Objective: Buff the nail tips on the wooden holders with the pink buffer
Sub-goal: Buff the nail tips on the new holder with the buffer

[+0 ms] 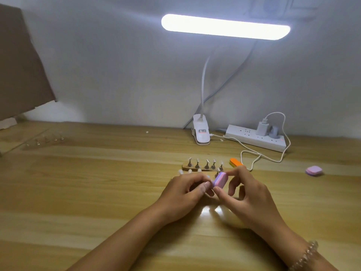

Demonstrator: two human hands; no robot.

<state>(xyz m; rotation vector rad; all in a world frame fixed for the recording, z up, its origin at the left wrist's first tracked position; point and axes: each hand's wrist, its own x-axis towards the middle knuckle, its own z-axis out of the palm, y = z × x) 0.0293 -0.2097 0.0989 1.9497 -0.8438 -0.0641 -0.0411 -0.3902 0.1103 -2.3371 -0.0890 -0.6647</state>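
A clear beaded bracelet circles the right wrist at the near right edge. Both forearms reach in over the glossy light-wood surface, and bare wood stretches wide to their left.

The right hand pinches the small pink-and-lilac layered buffer block between thumb and forefinger, pink face toward the camera and corners rounded. The left hand is curled, with thumb and forefinger pressed together at the block's left edge. Whether they hold anything is hidden.

Just behind the hands, pale nail tips stand on a nearer wooden holder that is mostly covered. Touching or just beyond it lies a second flat wooden holder with a row of tips on metal pegs. An orange buffer block sits at its right end. Well to the right lies a lilac-pink square buffer.

Farther back, a white clip lamp base bears a label with dark print and a red line, too small to read. To its right are a white power strip with a plugged white charger and a looping white cable. A clear holder sits far left by the surface's far edge. Brown cardboard leans against the wall, and the lit lamp bar hangs above.
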